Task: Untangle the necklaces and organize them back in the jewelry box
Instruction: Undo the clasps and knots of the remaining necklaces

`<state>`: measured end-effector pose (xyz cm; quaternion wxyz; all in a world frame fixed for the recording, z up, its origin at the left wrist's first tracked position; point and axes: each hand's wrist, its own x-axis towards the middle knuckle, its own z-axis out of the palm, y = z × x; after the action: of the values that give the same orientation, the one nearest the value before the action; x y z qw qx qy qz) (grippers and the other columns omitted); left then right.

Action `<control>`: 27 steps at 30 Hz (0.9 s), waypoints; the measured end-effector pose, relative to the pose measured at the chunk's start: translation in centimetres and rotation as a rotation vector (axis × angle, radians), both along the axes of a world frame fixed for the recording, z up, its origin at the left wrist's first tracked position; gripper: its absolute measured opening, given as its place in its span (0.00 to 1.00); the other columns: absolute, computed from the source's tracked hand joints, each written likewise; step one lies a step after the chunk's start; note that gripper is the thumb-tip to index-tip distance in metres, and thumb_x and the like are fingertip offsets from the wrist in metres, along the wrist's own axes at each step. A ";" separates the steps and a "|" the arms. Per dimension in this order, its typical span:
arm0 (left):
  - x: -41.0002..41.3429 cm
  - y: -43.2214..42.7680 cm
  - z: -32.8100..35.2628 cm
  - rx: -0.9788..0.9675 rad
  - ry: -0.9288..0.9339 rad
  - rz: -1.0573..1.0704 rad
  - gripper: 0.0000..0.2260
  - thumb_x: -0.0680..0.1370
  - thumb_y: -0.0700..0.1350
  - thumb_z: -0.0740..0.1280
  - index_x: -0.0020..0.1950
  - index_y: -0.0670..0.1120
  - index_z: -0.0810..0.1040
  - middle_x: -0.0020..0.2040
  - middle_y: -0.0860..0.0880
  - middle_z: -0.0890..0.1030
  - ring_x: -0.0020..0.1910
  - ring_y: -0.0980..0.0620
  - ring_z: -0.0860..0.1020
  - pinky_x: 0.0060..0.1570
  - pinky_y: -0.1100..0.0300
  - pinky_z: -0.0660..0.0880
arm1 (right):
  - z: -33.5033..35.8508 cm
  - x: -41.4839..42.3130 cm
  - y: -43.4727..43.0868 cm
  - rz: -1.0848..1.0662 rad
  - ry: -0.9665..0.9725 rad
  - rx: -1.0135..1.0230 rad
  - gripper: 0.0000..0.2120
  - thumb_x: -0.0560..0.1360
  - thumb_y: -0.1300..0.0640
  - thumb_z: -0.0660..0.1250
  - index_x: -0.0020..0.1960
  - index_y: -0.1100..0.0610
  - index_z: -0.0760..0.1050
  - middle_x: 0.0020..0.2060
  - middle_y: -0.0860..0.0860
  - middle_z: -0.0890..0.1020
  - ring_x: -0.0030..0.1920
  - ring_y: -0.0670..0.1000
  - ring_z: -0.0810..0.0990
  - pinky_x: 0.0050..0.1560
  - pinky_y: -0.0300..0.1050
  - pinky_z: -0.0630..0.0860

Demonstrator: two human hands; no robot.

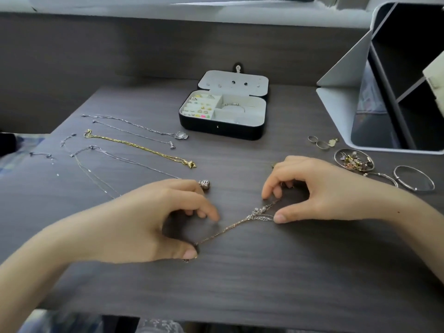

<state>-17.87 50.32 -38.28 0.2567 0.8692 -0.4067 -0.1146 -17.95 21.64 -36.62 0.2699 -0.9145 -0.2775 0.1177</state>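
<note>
One view only, from the head. Pins one end of the tangled chain (225, 228) to the worktop (264, 272) under the thumb of the left hand (153, 219); pinches its knot between thumb and forefinger of the right hand (319, 188) (other fingers curled). Shows laid-out necklaces (134, 146) left of the open jewelry box (216, 131).

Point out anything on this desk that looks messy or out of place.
The chain stretched between the left hand and right hand bunches into a knot near the right thumb. At the right edge, a heap of small jewelry sits jumbled inside a bangle, and loose rings lie outside the jewelry box.
</note>
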 end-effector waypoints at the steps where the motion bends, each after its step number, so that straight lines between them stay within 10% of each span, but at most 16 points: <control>1: 0.2 0.3 0.3 0.033 0.010 -0.020 0.23 0.61 0.61 0.68 0.56 0.66 0.74 0.50 0.64 0.72 0.49 0.64 0.73 0.43 0.78 0.64 | 0.0 -0.1 0.1 0.010 0.008 -0.001 0.13 0.65 0.49 0.77 0.47 0.43 0.78 0.41 0.41 0.77 0.48 0.45 0.72 0.49 0.36 0.69; 9: 0.6 -3.8 2.4 0.010 -0.165 0.029 0.11 0.73 0.53 0.61 0.52 0.58 0.80 0.45 0.61 0.76 0.44 0.65 0.74 0.42 0.73 0.66 | 0.6 0.4 -1.3 -0.080 -0.114 -0.011 0.11 0.69 0.53 0.74 0.49 0.44 0.78 0.43 0.41 0.79 0.49 0.45 0.73 0.54 0.42 0.68; 15: -0.9 -6.7 -0.3 -0.003 -0.370 -0.101 0.14 0.77 0.52 0.59 0.56 0.53 0.81 0.47 0.52 0.77 0.42 0.49 0.74 0.42 0.53 0.75 | 0.6 1.1 -2.4 -0.147 -0.082 -0.041 0.07 0.69 0.52 0.72 0.45 0.42 0.77 0.41 0.41 0.78 0.46 0.43 0.75 0.51 0.40 0.70; 27: -0.3 -2.6 -0.4 -0.064 -0.289 -0.192 0.10 0.77 0.55 0.65 0.54 0.57 0.83 0.48 0.57 0.74 0.46 0.56 0.72 0.47 0.62 0.71 | 0.3 0.9 -1.9 -0.198 -0.055 -0.070 0.04 0.73 0.51 0.68 0.40 0.47 0.75 0.35 0.43 0.78 0.35 0.42 0.73 0.38 0.36 0.70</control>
<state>-18.17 47.76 -38.67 0.2108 0.8252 -0.5240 0.0004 -17.05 19.70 -36.27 0.2405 -0.9492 -0.1888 0.0748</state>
